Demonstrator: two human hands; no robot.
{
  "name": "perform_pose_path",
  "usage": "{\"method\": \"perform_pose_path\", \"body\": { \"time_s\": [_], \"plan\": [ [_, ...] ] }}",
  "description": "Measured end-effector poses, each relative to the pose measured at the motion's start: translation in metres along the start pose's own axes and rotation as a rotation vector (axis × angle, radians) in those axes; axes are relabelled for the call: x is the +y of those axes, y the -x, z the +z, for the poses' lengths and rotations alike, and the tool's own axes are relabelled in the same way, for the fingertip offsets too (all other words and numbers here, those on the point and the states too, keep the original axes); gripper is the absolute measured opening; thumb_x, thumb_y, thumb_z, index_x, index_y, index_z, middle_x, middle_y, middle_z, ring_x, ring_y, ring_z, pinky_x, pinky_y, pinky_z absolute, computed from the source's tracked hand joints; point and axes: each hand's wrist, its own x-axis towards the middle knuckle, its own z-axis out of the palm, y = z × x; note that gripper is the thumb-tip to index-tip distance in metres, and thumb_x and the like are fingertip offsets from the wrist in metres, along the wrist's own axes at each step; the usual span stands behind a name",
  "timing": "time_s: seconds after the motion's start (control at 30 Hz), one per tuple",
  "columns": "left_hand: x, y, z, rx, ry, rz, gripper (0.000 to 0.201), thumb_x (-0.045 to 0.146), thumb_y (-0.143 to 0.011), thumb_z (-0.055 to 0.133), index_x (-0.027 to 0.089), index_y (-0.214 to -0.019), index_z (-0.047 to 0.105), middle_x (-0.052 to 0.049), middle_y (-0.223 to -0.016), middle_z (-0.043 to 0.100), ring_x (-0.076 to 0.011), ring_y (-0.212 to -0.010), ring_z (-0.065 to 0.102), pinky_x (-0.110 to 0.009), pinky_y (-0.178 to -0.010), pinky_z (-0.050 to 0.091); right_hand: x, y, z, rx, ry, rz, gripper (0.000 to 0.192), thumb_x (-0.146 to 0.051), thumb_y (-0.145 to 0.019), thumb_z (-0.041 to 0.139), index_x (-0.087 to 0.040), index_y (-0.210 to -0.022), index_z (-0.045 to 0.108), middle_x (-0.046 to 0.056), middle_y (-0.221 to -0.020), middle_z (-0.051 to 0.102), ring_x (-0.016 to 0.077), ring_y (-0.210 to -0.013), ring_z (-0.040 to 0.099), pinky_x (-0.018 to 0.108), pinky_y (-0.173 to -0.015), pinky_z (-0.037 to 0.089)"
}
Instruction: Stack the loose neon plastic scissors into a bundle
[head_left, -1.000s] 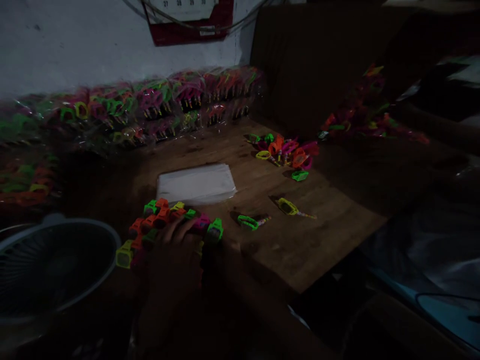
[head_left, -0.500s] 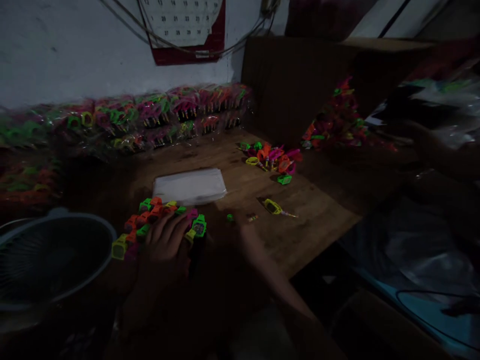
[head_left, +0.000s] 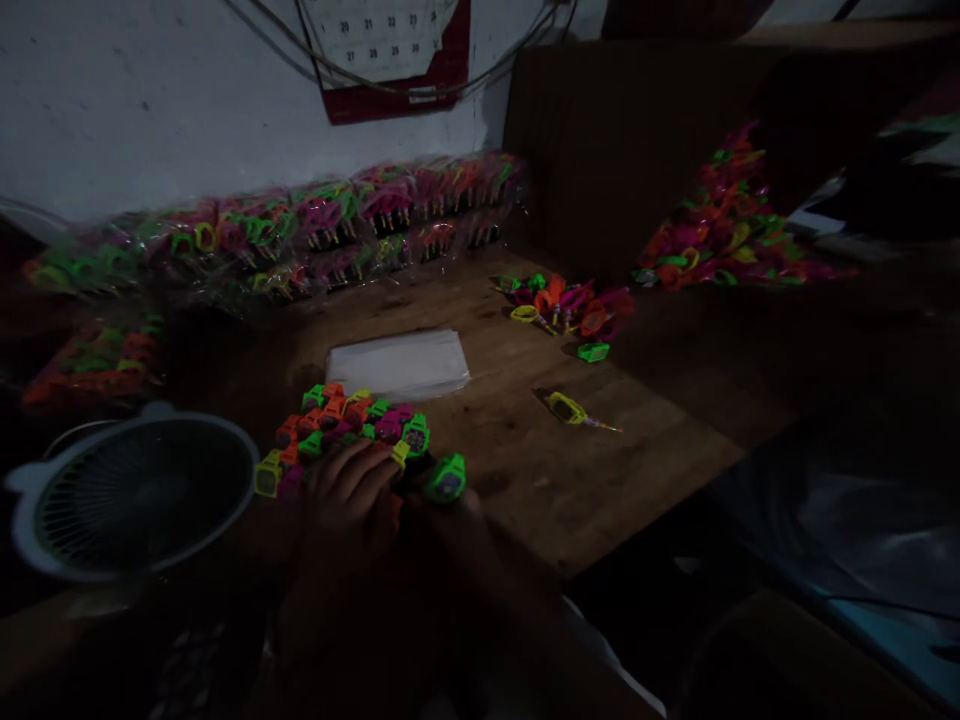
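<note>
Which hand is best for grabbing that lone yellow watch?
Probably the right hand: it's nearer the yellow watch, though holding a green watch. The left hand is at the watch bunch.

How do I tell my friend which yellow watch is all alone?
Find the wooden table, then the flat white stack on it. Right of that, nearer the camera, lies the yellow watch. Unlike those in the small pile behind, it touches no other watch.

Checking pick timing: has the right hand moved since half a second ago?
Yes. Judged against the white stack, the right hand has shifted left and closer to the person, now holding a green watch.
</note>
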Motion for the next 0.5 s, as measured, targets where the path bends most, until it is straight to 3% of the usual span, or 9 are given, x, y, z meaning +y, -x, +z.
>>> {"method": "perform_pose_path", "body": {
  "time_s": [0.07,0.17,0.33,0.5],
  "plan": [
    [0.005,0.004,-0.006,-0.062,-0.03,-0.036,0.022,0.021,-0.089,0.049,0.023,-0.106,0.064,-0.005,-0.115,0.069,-0.0248,-0.115,0.056,-0.045,-0.099,0.039,0.003,-0.004,0.015,0.008,0.074,0.021,0.027,-0.037,-0.078,0.061,-0.012,-0.082,0.07,0.004,-0.075,0.07,0.0184,-0.068,0.061,0.023,-0.057,0.049],
    [0.009,0.005,-0.01,-0.102,-0.042,-0.045,0.023,0.02,-0.09,0.046,0.023,-0.104,0.064,-0.005,-0.12,0.068,-0.0248,-0.117,0.055,-0.044,-0.099,0.037,0.005,-0.011,0.019,0.006,0.157,0.029,0.028,-0.038,-0.078,0.063,-0.013,-0.087,0.072,0.003,-0.076,0.071,0.0194,-0.071,0.062,0.024,-0.06,0.049],
    [0.012,0.001,-0.005,-0.052,0.013,-0.094,0.015,0.016,-0.088,0.048,0.02,-0.096,0.061,-0.008,-0.114,0.069,-0.0256,-0.115,0.055,-0.046,-0.098,0.039,0.004,-0.015,0.02,-0.086,0.224,0.016,0.026,-0.039,-0.088,0.061,-0.014,-0.088,0.07,0.002,-0.08,0.07,0.0164,-0.072,0.064,0.029,-0.068,0.053],
    [0.014,-0.003,-0.006,-0.002,-0.064,-0.077,0.013,0.019,-0.086,0.055,0.019,-0.098,0.059,-0.009,-0.11,0.07,-0.0267,-0.109,0.057,-0.045,-0.094,0.04,-0.009,-0.017,0.026,-0.133,0.245,-0.013,0.02,-0.022,-0.089,0.053,-0.018,-0.084,0.073,0.004,-0.084,0.073,0.0179,-0.076,0.064,0.029,-0.073,0.053]
  ]
}}
